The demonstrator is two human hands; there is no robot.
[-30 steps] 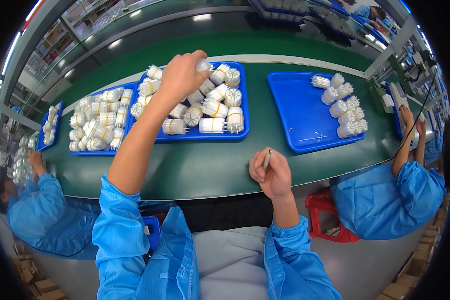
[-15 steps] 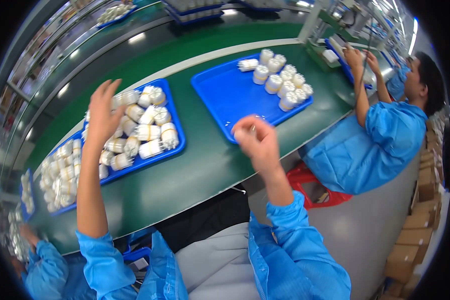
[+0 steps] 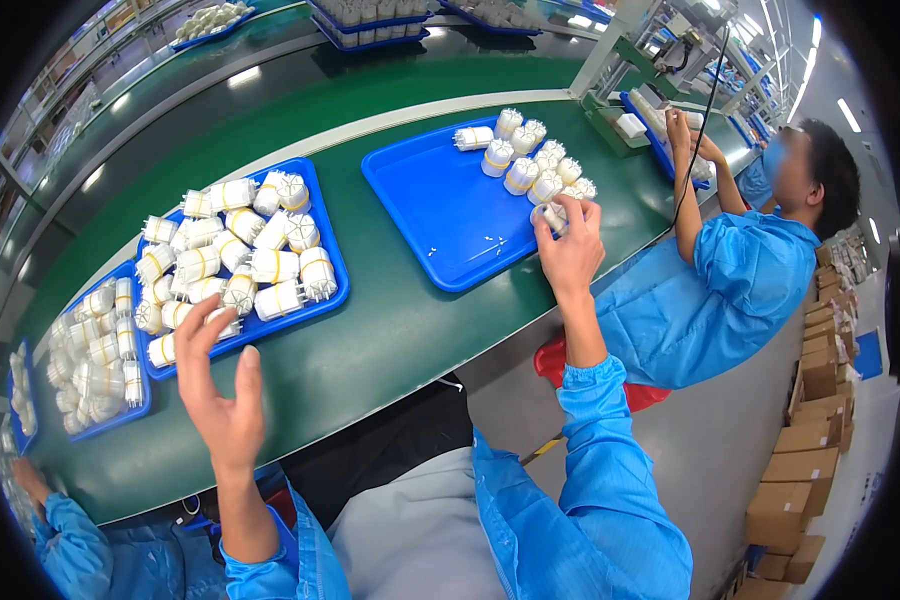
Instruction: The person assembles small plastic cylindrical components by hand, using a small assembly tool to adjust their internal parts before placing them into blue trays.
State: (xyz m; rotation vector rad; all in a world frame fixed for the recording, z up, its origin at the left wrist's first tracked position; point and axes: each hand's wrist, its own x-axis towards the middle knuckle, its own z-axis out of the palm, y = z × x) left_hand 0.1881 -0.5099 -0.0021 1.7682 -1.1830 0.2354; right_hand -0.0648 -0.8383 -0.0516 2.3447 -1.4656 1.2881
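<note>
My right hand (image 3: 572, 245) is at the near right corner of a blue tray (image 3: 440, 215), its fingers closed round a white cylinder (image 3: 550, 217) with a ribbed end. Several similar white cylinders (image 3: 521, 176) stand upright beside it, and one lies on its side by the far edge. Over the near edge of a second blue tray (image 3: 342, 270), my left hand (image 3: 228, 400) hangs with thumb and fingers apart, holding nothing. That tray is filled with white cylinders (image 3: 275, 266) wrapped in yellow bands, lying and standing at mixed angles.
Further left sits another blue tray (image 3: 142, 408) of banded cylinders. Small white bits (image 3: 495, 240) lie in the right tray. A co-worker in blue (image 3: 710, 280) sits at the right, another person's sleeve (image 3: 75, 535) shows lower left. Cardboard boxes (image 3: 792, 468) line the floor.
My left hand has drawn back from over the left tray toward its near edge. My right hand has moved right, from the tray's near edge to the group of standing cylinders.
</note>
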